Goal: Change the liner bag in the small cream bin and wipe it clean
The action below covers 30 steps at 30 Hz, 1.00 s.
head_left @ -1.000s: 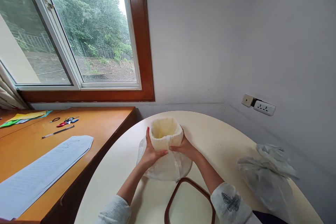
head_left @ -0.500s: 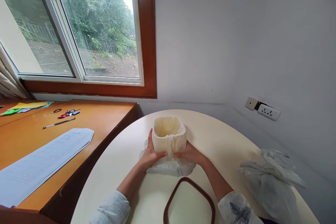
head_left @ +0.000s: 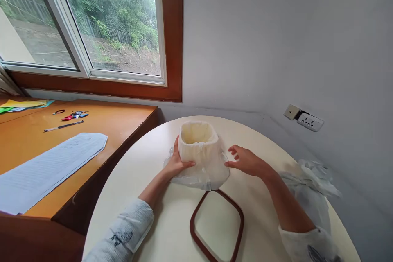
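Note:
A small cream bin (head_left: 196, 153) stands upright on the round table, lined with a thin translucent plastic bag (head_left: 206, 177) that is folded over its rim and spreads loosely around its base. My left hand (head_left: 177, 163) grips the bin's left side, its thumb across the front and its fingers up along the side. To the right, my right hand (head_left: 244, 161) is off the bin, fingers apart and slightly curled, close to the bag's edge and holding nothing. In front of the bin a brown rounded-square ring (head_left: 192, 225) lies flat.
A knotted translucent plastic bag (head_left: 310, 196) sits at the right of the cream table (head_left: 129, 213). On the orange desk (head_left: 129, 116) at left lie papers (head_left: 58, 172), a pen (head_left: 63, 126) and keys (head_left: 75, 115). A socket (head_left: 310, 122) is on the wall.
My right hand has let go of the bin's right side and moved away to the right, its fingers opening. My left hand keeps its hold. The view has tilted slightly downward.

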### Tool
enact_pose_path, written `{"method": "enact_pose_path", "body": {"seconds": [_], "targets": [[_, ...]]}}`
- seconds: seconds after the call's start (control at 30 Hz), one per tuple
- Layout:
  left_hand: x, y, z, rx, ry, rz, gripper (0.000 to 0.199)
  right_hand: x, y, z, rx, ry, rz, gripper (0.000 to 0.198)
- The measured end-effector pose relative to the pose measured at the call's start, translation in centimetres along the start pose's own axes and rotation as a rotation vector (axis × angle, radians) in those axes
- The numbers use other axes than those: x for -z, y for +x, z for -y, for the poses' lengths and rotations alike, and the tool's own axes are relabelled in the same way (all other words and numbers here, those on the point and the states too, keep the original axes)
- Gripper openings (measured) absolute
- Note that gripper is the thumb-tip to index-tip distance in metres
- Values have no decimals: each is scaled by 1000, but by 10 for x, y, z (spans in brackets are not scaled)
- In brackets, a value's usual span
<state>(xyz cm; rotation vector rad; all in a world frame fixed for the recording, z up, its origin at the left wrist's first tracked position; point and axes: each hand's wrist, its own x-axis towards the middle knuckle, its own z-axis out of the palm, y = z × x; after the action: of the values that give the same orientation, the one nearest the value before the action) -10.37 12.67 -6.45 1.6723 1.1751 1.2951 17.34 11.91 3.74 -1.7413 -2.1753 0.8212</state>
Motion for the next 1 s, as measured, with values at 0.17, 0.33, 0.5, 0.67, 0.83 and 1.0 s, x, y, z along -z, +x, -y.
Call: {"method": "enact_pose_path", "body": {"seconds": [0.17, 0.33, 0.5, 0.67, 0.83, 1.0], "targets": [[0, -1, -9, -13, 29, -37, 118, -8, -35, 6, -44, -357, 219, 24], [-4, -1, -13, -39, 14, -26, 116, -44, -51, 4, -12, -531, 336, 17], [17, 5, -20, -51, 10, 129, 121, -55, -66, 3, 166, -570, 365, 17], [78, 14, -58, -23, 235, 233, 109, -32, -81, 19, 251, -528, 349, 11], [99, 19, -119, 123, 200, 147, 56, 23, -73, 54, 272, -393, 106, 15], [70, 12, -173, 152, 37, 116, 53, 50, -51, 85, 339, -252, -265, 24]]}}
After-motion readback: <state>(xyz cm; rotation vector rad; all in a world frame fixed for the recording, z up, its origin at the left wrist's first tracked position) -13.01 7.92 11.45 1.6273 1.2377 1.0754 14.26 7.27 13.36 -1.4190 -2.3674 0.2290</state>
